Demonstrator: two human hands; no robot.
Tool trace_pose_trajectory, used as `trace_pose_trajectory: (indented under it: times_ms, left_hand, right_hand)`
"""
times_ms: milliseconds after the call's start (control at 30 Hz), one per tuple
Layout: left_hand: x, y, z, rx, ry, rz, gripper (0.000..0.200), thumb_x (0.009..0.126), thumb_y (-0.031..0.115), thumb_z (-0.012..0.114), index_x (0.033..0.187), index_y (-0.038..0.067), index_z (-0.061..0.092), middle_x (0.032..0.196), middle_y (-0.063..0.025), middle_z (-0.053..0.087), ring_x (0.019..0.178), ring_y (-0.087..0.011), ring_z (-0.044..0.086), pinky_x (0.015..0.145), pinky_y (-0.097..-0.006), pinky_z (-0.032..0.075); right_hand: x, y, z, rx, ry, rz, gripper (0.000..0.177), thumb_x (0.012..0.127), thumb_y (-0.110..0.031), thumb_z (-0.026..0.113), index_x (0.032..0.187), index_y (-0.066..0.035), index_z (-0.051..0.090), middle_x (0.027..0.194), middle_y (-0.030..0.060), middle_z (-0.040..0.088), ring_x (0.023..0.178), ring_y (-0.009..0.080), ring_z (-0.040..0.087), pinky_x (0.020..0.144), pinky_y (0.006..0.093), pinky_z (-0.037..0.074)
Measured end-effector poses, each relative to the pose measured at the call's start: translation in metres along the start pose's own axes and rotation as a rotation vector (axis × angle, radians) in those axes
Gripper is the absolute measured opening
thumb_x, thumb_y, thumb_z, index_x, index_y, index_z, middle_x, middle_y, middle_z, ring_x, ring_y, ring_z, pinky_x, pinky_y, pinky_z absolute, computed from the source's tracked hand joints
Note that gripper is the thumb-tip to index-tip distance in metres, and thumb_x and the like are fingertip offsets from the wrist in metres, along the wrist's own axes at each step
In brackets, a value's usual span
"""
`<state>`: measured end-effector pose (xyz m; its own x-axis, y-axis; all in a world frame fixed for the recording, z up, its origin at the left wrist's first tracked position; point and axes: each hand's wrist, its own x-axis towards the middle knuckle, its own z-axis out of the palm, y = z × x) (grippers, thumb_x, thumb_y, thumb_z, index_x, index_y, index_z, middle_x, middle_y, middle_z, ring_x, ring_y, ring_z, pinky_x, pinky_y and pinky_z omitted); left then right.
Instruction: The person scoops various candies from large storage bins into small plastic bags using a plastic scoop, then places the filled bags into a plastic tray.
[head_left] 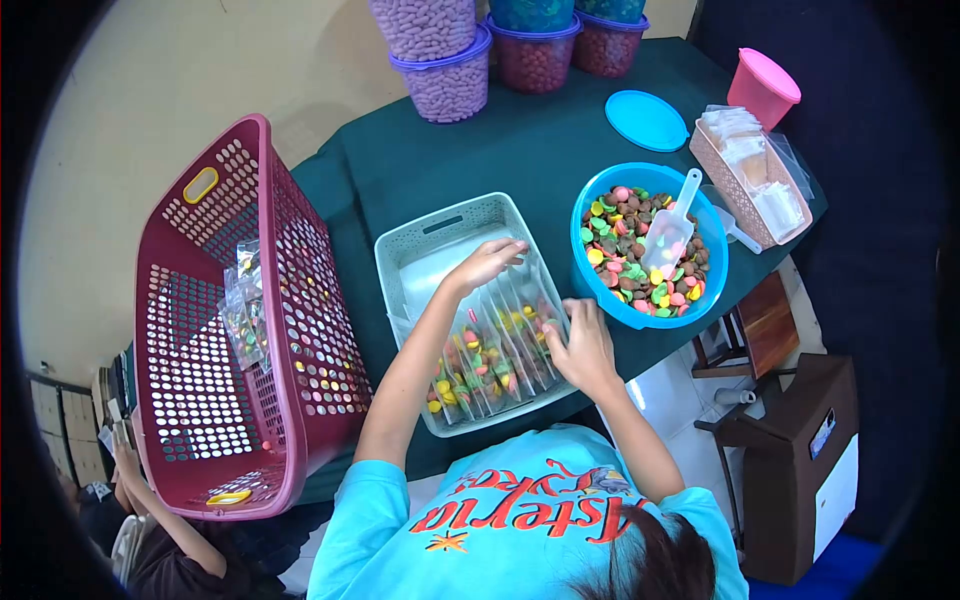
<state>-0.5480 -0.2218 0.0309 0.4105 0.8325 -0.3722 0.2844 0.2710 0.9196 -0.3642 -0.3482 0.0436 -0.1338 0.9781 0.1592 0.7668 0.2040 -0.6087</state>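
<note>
A pale green tray [390, 262] holds a row of clear bags [490, 370] filled with pink, green, yellow and brown pieces. My left hand [488, 265] reaches over the tray, its fingertips closed on the upper edge of a clear bag near the right end of the row. At the tray's right side, my right hand [585, 347] is closed round the rim, with the thumb inside against the last bag. A blue tub [583, 285] of the same coloured pieces stands to the right, with a clear scoop [668, 240] resting in it.
A large maroon basket [290, 400] with filled bags stands left. Lidded tubs [440, 92] line the back. A blue lid [645, 120], pink container [762, 85] and basket of empty bags [740, 185] are at right. Another person's arm [165, 510] shows lower left.
</note>
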Motion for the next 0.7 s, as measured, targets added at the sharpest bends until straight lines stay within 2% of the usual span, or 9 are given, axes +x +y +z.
trace_pose_trajectory:
  times_ms: [67, 133, 167, 300, 400, 467, 500, 600, 700]
  left_hand:
    - [0.011, -0.012, -0.010, 0.021, -0.048, 0.019, 0.047, 0.088, 0.041, 0.044, 0.119, 0.005, 0.049, 0.116, -0.0116, 0.052, 0.109, -0.0203, 0.049, 0.094, -0.0337, 0.035]
    - [0.013, -0.013, -0.013, 0.039, -0.101, 0.033, 0.045, 0.089, 0.041, 0.042, 0.117, 0.007, 0.051, 0.114, -0.0099, 0.054, 0.107, -0.0186, 0.050, 0.094, -0.0342, 0.035]
    - [0.014, -0.014, -0.014, 0.090, -0.134, 0.028, 0.045, 0.088, 0.041, 0.042, 0.115, 0.007, 0.052, 0.112, -0.0085, 0.054, 0.106, -0.0184, 0.050, 0.093, -0.0351, 0.035]
    - [0.004, 0.001, 0.000, 0.181, -0.161, 0.023, 0.045, 0.088, 0.044, 0.041, 0.110, 0.008, 0.055, 0.111, -0.0054, 0.055, 0.106, -0.0176, 0.050, 0.092, -0.0365, 0.034]
    - [0.005, -0.001, -0.002, 0.148, -0.204, 0.024, 0.050, 0.085, 0.050, 0.042, 0.112, 0.009, 0.053, 0.111, -0.0051, 0.055, 0.109, -0.0183, 0.047, 0.091, -0.0382, 0.033]
    - [0.001, 0.004, -0.002, 0.197, -0.205, -0.021, 0.054, 0.084, 0.053, 0.041, 0.114, 0.010, 0.052, 0.113, -0.0061, 0.054, 0.112, -0.0199, 0.045, 0.091, -0.0405, 0.033]
    - [-0.002, 0.008, 0.000, 0.244, -0.209, -0.065, 0.058, 0.083, 0.056, 0.041, 0.116, 0.010, 0.050, 0.114, -0.0071, 0.052, 0.114, -0.0215, 0.042, 0.091, -0.0428, 0.032]
    - [-0.003, 0.011, 0.003, 0.296, -0.183, -0.188, 0.065, 0.080, 0.062, 0.041, 0.118, 0.010, 0.048, 0.120, -0.0093, 0.048, 0.120, -0.0246, 0.037, 0.094, -0.0477, 0.030]
    - [-0.005, 0.018, 0.005, 0.348, -0.289, -0.202, 0.072, 0.077, 0.066, 0.039, 0.121, 0.009, 0.046, 0.127, -0.0133, 0.041, 0.124, -0.0281, 0.032, 0.099, -0.0458, 0.027]
  right_hand:
    - [-0.008, -0.002, -0.008, 0.043, 0.043, 0.004, 0.030, 0.080, -0.022, 0.055, 0.099, -0.001, 0.049, 0.096, 0.0176, 0.049, 0.092, 0.0343, 0.048, 0.077, 0.0434, 0.039]
    - [-0.017, -0.002, -0.014, 0.061, -0.105, 0.093, 0.018, 0.079, -0.021, 0.055, 0.080, -0.003, 0.051, 0.079, 0.0138, 0.052, 0.077, 0.0322, 0.052, 0.067, 0.0431, 0.040]
    - [-0.020, 0.005, -0.006, 0.006, 0.018, -0.019, 0.015, 0.077, -0.017, 0.059, 0.077, -0.003, 0.053, 0.065, 0.0109, 0.050, 0.063, 0.0290, 0.052, 0.056, 0.0400, 0.040]
    - [-0.019, 0.012, -0.001, -0.007, 0.003, -0.039, 0.015, 0.077, -0.017, 0.058, 0.076, -0.002, 0.052, 0.065, 0.0115, 0.051, 0.065, 0.0306, 0.052, 0.057, 0.0402, 0.040]
    - [-0.021, 0.009, -0.006, 0.099, -0.113, 0.042, 0.021, 0.080, -0.022, 0.055, 0.085, -0.001, 0.051, 0.075, 0.0141, 0.051, 0.070, 0.0311, 0.052, 0.066, 0.0412, 0.041]
    - [-0.030, 0.005, -0.007, 0.268, 0.111, 0.128, 0.034, 0.082, -0.025, 0.055, 0.101, 0.002, 0.047, 0.082, 0.0164, 0.048, 0.065, 0.0290, 0.050, 0.067, 0.0393, 0.041]
    - [-0.039, 0.013, -0.006, 0.309, 0.010, 0.219, 0.051, 0.084, -0.030, 0.053, 0.118, 0.005, 0.035, 0.091, 0.0177, 0.043, 0.065, 0.0247, 0.049, 0.065, 0.0355, 0.042]
    - [-0.059, 0.014, -0.009, 0.481, -0.024, 0.384, 0.058, 0.086, -0.033, 0.051, 0.124, 0.005, 0.027, 0.097, 0.0170, 0.041, 0.070, 0.0208, 0.048, 0.061, 0.0317, 0.042]
    - [-0.075, 0.022, -0.004, 0.718, -0.206, 0.554, 0.067, 0.088, -0.042, 0.045, 0.129, 0.002, 0.016, 0.114, 0.0213, 0.035, 0.085, 0.0229, 0.051, 0.070, 0.0329, 0.047]
